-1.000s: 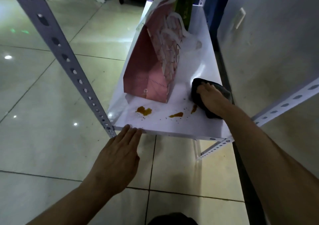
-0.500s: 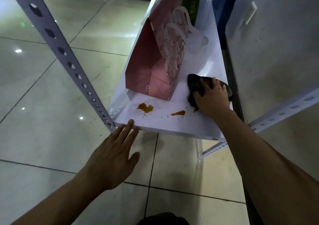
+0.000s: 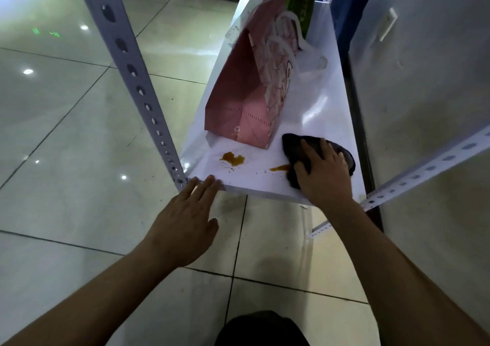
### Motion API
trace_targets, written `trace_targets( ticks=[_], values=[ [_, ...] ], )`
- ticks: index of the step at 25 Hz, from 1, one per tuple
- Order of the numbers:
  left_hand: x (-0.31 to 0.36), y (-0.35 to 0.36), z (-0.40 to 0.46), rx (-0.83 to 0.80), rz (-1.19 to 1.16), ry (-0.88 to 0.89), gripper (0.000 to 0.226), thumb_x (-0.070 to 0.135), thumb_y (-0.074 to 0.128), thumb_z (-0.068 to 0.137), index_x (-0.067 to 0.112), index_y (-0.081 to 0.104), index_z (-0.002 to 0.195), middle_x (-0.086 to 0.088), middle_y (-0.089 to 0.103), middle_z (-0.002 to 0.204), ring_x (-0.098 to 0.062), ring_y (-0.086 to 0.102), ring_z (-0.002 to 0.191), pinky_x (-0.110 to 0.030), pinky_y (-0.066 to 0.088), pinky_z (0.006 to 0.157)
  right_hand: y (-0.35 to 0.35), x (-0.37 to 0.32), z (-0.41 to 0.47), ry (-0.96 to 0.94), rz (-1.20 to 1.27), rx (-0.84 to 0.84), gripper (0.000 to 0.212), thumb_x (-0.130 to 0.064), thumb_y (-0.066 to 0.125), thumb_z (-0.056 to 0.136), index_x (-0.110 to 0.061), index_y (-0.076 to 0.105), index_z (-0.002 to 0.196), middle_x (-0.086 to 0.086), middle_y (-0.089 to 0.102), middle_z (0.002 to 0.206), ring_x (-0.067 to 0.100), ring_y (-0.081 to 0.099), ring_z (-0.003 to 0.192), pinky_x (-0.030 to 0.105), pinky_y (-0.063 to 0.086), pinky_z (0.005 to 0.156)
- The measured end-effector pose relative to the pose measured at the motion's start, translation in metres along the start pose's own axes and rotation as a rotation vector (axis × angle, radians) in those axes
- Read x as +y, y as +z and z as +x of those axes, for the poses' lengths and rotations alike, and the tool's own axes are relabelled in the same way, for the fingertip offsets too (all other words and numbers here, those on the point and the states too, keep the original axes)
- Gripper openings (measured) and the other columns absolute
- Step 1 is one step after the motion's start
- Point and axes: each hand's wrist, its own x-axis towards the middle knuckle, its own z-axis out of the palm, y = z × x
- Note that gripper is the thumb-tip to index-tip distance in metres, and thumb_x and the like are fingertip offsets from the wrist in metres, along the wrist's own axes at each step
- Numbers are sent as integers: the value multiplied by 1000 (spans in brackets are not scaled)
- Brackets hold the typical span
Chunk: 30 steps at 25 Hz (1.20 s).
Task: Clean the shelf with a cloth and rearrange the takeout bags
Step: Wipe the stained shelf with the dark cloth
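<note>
Pressing dark cloth (image 3: 318, 157) flat on white shelf (image 3: 254, 183), right hand (image 3: 324, 178) fingers spread beside 2 orange stains (image 3: 232, 159); left hand (image 3: 185, 226) open, fingertips at shelf edge, holding nothing.

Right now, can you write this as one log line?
right hand: presses dark cloth on white shelf | left hand: fingers on shelf edge | orange stains: two visible

- Left hand (image 3: 185, 226): bare.
- Left forearm (image 3: 106, 292): bare right down to frame edge.
- Right hand (image 3: 326, 183): bare.
- Right forearm (image 3: 397, 266): bare, uncovered to frame edge.
- Dark garment (image 3: 262, 329) at bottom centre: black or near-black, rounded outline, fabric unclear in dim light.
</note>
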Motion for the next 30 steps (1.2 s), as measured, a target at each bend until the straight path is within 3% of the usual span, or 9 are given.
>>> trace_targets(
  ticks=[4,10,16,21,24,27,30],
  values=[
    [-6,1,-7,-73,-11,-53,81,39,42,101,12,-10,157,-5,-16,166,-23,-11,153,-38,11,125,13,-1,-57,-165,23,-17,67,-48,20,95,-25,42,154,17,37,159,35,33,146,52,23,122],
    [-14,2,-8,-89,-25,-56,78,37,40,102,16,-10,158,-1,-19,165,-23,-11,153,-41,14,124,11,-21,-55,-181,80,56,54,-33,34,99,-21,48,150,19,40,156,38,37,142,49,25,121],
    [-14,-6,-11,-110,4,-42,71,33,34,104,11,-9,157,-7,-15,166,-25,-10,154,-39,13,124,24,-64,-78,-297,105,46,49,-31,34,103,-21,51,147,14,44,155,35,40,141,49,29,119],
    [-12,-21,-19,-74,-93,-72,68,23,33,105,11,-8,157,-7,-8,167,-21,-5,154,-36,8,125,39,-111,-75,-328,300,226,42,-15,48,101,-4,55,141,20,59,140,39,55,130,57,41,109],
    [-17,-29,-26,-27,-143,-93,67,19,35,103,17,-3,158,-3,-2,168,-16,2,154,-31,6,125,40,-145,-58,-309,280,331,42,-16,50,103,-6,53,143,18,58,142,36,52,134,52,41,112],
    [-19,-31,-29,-50,-158,-133,65,19,38,102,18,4,159,-2,3,168,-16,8,153,-28,10,121,38,-172,-32,-324,216,189,44,-23,47,105,-13,48,148,13,52,149,30,45,141,46,34,118],
    [-18,-32,-26,-69,-179,-156,64,18,41,101,17,10,158,-3,13,166,-17,18,151,-28,17,120,43,-173,-20,-356,138,-6,53,-43,41,104,-19,43,151,8,42,158,25,33,149,46,23,123]
  ],
)
